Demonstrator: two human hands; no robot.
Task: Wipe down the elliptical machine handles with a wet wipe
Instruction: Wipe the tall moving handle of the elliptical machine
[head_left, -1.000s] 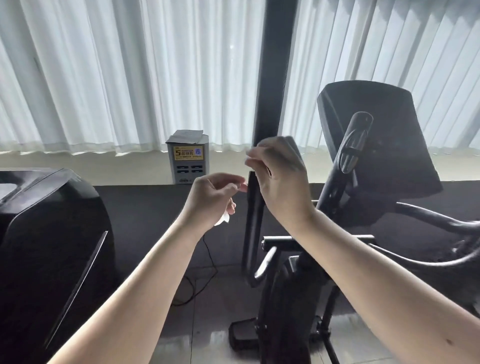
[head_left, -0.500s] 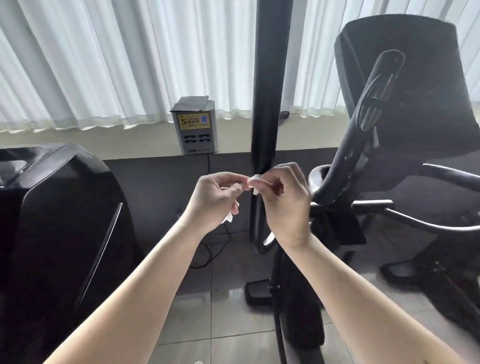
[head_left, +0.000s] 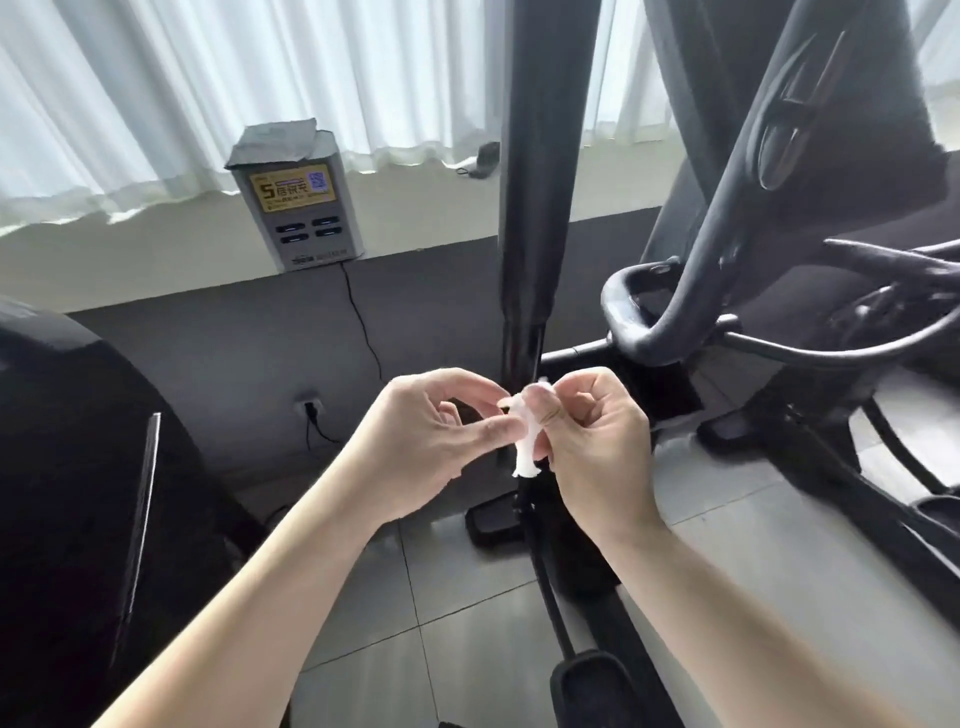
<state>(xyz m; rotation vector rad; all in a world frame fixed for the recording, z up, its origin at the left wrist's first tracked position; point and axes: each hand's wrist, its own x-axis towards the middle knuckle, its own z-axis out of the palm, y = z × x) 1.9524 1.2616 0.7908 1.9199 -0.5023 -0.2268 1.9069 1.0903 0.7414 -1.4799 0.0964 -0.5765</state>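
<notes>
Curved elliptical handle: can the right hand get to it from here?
Probably yes: the right hand, pinching the wet wipe, sits just below and left of the curved handle, with nothing visible between them.

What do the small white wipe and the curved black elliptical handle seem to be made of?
The small white wipe: thin, soft nonwoven fabric or tissue, matte; it hangs twisted and limp. The curved black elliptical handle: matte rubber or plastic coating, likely; only dull, soft highlights. Core hidden.

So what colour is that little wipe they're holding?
White. The wet wipe shows best in the head view.
</notes>
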